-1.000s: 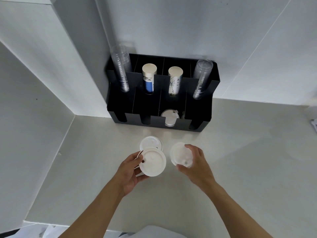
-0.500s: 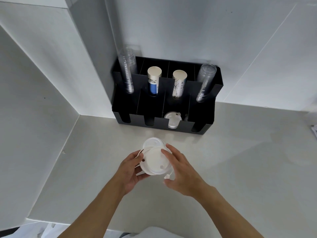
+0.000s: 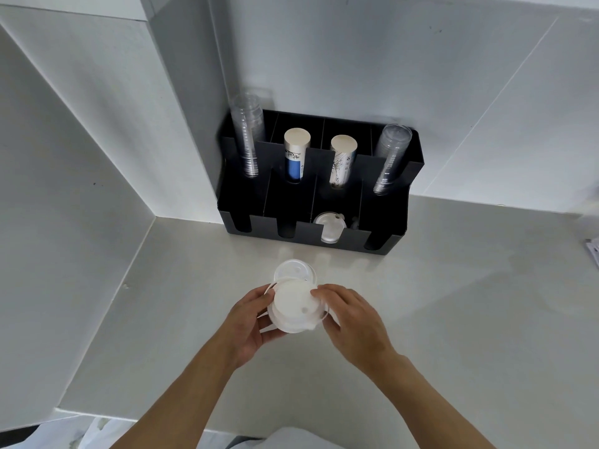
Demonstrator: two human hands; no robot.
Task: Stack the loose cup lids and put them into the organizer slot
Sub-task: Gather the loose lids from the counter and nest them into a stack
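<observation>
Both hands meet over a pale countertop [image 3: 453, 319], holding a small stack of round white plastic cup lids [image 3: 296, 309] between them. The left hand [image 3: 246, 325] cups the stack from the left side and below, fingers curled against its rim, while the right hand [image 3: 353, 315] closes on its right edge, fingertips laid over the top lid and thumb under the near rim. A further round translucent white lid [image 3: 293, 270] lies flat on the countertop just behind the held stack, partly overlapped by it from this view. Beyond it, against the white wall, stands a black rectangular plastic organizer [image 3: 382, 222] with four notched front slots; the third from the left holds some white lids [image 3: 329, 226], and the others look dark. Its rear compartments carry two leaning stacks of clear plastic cups [image 3: 248, 137] at the outer ends and two stacks of paper cups, one with blue print [image 3: 295, 157] and one with black print [image 3: 340, 163], in the middle.
</observation>
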